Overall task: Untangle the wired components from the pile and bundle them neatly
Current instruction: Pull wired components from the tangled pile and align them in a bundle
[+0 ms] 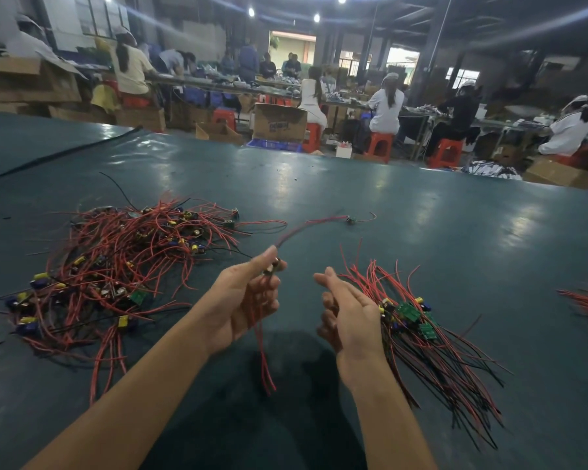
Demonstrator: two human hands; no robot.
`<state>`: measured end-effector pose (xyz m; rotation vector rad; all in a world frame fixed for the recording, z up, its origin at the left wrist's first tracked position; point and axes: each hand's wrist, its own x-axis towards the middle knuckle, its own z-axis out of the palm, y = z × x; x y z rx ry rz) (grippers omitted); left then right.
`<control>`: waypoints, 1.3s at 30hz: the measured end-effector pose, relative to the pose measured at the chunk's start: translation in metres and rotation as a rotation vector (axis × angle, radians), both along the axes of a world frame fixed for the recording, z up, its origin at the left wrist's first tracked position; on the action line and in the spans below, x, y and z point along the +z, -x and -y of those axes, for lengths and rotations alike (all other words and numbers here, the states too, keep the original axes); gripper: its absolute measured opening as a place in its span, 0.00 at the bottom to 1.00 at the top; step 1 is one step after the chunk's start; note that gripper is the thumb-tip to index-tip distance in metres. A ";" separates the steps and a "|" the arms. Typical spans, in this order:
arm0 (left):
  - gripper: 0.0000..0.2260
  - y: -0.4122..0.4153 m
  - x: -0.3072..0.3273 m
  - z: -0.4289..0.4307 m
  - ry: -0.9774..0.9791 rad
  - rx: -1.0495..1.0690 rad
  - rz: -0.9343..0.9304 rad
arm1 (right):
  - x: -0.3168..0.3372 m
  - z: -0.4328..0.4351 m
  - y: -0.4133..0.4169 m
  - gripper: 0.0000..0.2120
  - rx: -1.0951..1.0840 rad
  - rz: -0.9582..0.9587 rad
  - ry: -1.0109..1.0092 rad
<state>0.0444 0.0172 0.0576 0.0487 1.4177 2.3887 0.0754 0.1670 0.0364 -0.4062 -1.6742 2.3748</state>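
Between pile (116, 266) and bundle (421, 337), left grip (241, 300) pinches a wired component (273, 269); right grip (350, 317) loose.

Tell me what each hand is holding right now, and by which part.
The left hand pinches one wired component by its small body, between thumb and forefinger. The right hand is open and holds nothing.
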 end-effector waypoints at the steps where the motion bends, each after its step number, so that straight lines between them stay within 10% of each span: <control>1: 0.12 -0.002 -0.001 -0.002 0.033 -0.066 -0.007 | 0.000 0.003 -0.001 0.10 0.035 -0.007 -0.014; 15: 0.13 -0.009 -0.008 -0.008 0.231 -0.288 -0.039 | -0.005 0.014 -0.005 0.10 0.135 0.027 -0.028; 39: 0.11 -0.007 -0.010 -0.006 0.457 -0.377 -0.120 | -0.012 -0.022 0.017 0.17 -0.368 0.063 0.075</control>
